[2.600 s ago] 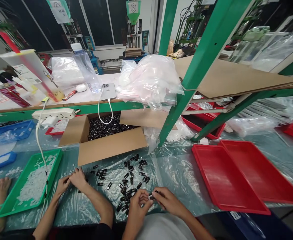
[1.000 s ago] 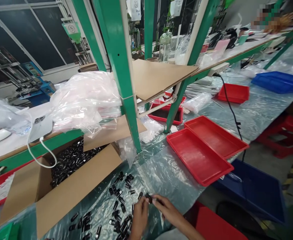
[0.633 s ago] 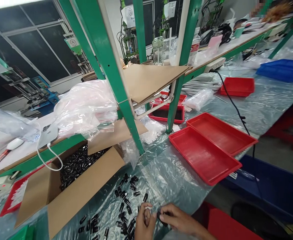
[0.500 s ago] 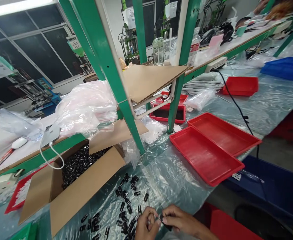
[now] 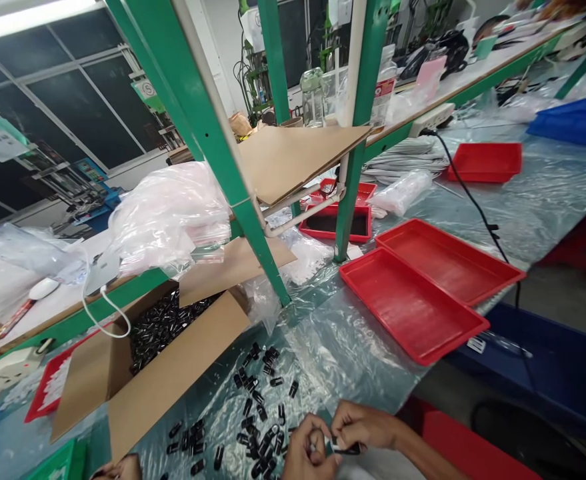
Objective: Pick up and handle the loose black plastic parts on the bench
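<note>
At the bottom centre my left hand (image 5: 309,448) and my right hand (image 5: 365,425) meet, fingers bent and close together. My right hand pinches a small black part (image 5: 349,449), whose dark end sticks out below the fingers. The left fingers are curled at its other end; what lies inside them is hidden. Just left of my hands, small black plastic pieces (image 5: 267,443) lie scattered on the plastic-covered table (image 5: 317,340). More black pieces (image 5: 165,327) fill an open cardboard box (image 5: 177,380).
Another person's hand (image 5: 119,468) shows at the bottom left, by a green tray (image 5: 60,463). Two shallow red trays (image 5: 413,307) overlap on the right. A green post (image 5: 207,140) and a shelf with plastic bags (image 5: 170,210) stand ahead. A red tray of white bits (image 5: 47,387) sits left.
My hands have shifted slightly right in view, still together at the black part, which shows more now. Another person's hand has come into view at the bottom left.
</note>
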Demonstrator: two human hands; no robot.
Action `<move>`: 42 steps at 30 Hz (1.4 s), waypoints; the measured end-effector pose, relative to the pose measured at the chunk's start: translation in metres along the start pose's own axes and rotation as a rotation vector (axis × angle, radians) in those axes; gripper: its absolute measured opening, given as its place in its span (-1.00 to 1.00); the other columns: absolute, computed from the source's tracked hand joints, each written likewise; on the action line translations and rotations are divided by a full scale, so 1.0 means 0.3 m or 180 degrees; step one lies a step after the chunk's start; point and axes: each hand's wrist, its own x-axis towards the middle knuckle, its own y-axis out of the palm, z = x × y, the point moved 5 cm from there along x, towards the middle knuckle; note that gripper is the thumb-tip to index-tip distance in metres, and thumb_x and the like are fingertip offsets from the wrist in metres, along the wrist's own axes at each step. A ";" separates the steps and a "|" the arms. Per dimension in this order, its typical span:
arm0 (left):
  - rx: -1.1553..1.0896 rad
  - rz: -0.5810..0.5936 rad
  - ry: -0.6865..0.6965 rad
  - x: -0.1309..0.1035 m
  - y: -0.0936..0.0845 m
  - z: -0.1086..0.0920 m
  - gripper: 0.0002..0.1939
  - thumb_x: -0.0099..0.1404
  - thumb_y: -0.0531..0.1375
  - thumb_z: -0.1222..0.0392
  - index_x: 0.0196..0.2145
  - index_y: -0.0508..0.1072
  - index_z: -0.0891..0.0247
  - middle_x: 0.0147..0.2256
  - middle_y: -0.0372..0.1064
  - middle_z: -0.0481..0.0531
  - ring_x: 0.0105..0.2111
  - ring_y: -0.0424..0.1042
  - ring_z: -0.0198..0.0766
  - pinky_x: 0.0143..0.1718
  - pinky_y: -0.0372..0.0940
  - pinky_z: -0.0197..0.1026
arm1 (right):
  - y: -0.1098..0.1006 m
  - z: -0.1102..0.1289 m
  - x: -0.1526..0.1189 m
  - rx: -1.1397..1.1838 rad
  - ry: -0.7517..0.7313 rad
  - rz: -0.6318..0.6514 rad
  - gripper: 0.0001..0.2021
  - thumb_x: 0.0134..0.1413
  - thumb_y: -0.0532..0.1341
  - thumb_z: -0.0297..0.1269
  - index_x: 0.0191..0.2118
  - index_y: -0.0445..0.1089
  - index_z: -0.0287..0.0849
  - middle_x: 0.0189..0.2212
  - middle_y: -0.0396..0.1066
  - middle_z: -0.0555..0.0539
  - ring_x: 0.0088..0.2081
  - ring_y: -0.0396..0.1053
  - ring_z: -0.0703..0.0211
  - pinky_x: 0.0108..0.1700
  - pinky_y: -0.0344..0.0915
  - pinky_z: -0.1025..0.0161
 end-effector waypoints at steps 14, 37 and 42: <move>-0.0006 -0.0753 -0.0065 0.020 0.020 0.068 -0.78 0.00 0.25 0.26 -0.39 0.27 0.20 -0.69 -0.14 -0.32 -0.63 -0.21 -0.40 -0.50 -0.26 -0.23 | -0.010 -0.167 0.028 0.1095 0.0078 -0.0815 -0.68 -0.35 0.31 -0.04 -0.50 0.31 -0.16 -0.72 0.19 0.13 -0.64 0.06 0.37 -0.55 -0.06 0.35; -0.2828 -0.0088 -0.0316 0.043 -0.022 0.134 -0.45 -0.01 0.36 -0.07 -0.54 0.01 0.17 -0.70 -0.15 -0.27 -0.73 -0.30 -0.52 -0.69 -0.28 -0.35 | -0.011 -0.090 0.046 0.2155 -0.0494 -0.0311 -0.50 -0.19 0.35 -0.06 -0.67 -0.02 -0.12 -0.74 -0.09 0.19 -0.69 -0.21 0.47 -0.63 -0.25 0.38; -0.3310 -0.0842 -0.0616 0.084 -0.112 0.249 -0.77 -0.14 0.24 0.23 -0.53 0.22 0.22 -0.64 0.02 -0.16 -0.68 -0.09 -0.47 -0.66 -0.21 -0.39 | -0.077 -0.081 -0.018 0.2374 -0.0787 -0.0265 -0.56 -0.20 0.31 0.01 -0.72 0.16 -0.19 -0.79 0.01 0.13 -0.75 -0.18 0.48 -0.70 -0.30 0.41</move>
